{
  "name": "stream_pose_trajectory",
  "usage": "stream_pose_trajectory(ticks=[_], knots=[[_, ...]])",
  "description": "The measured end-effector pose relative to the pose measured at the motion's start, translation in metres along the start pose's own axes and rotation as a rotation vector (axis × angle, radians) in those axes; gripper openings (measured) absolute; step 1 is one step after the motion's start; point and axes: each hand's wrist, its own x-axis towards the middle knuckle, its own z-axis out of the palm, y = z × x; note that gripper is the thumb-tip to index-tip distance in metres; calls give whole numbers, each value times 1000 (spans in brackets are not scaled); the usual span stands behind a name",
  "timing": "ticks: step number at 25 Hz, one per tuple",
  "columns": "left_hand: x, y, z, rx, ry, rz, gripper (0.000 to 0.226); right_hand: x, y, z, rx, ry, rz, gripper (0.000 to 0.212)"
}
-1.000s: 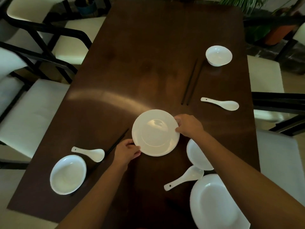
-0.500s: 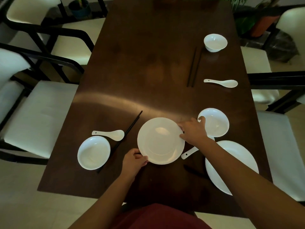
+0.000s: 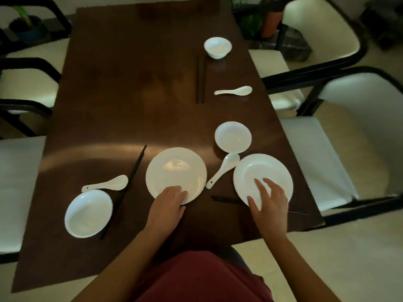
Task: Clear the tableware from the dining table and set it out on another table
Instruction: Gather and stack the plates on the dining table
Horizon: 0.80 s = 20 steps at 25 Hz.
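Observation:
On the dark wooden table lies white tableware. My left hand grips the near edge of the middle plate. My right hand rests with spread fingers on the right plate, which lies partly over black chopsticks. A spoon lies between the two plates. A small dish sits just beyond it. At the near left are a bowl, a spoon and chopsticks. Farther off lie a bowl, chopsticks and a spoon.
White-cushioned chairs with black frames stand along the left and the right of the table. Potted plants stand beyond the far right corner. The table's near edge is just in front of my body.
My right hand left the middle plate and moved right onto the right plate. My left hand shifted along the middle plate's near edge. The camera view pulled back and tilted.

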Motion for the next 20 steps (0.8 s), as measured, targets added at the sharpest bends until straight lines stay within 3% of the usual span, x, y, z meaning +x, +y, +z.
stream_pose_trajectory(ticks=[4,6,11,18,20], knots=[[1,-2,5,43,14,19,30,-14,54,-10,367,-51,769,58],[0,-5,8,46,36,34,30,-5,62,-10,549,-118,948,44],[-1,-6,10,42,73,76,36,12,62,-6,602,-123,1013,22],[-3,-5,8,45,111,89,36,19,59,-14,957,-103,1102,24],[-3,-5,7,66,120,102,37,20,58,-22,961,-43,1104,26]])
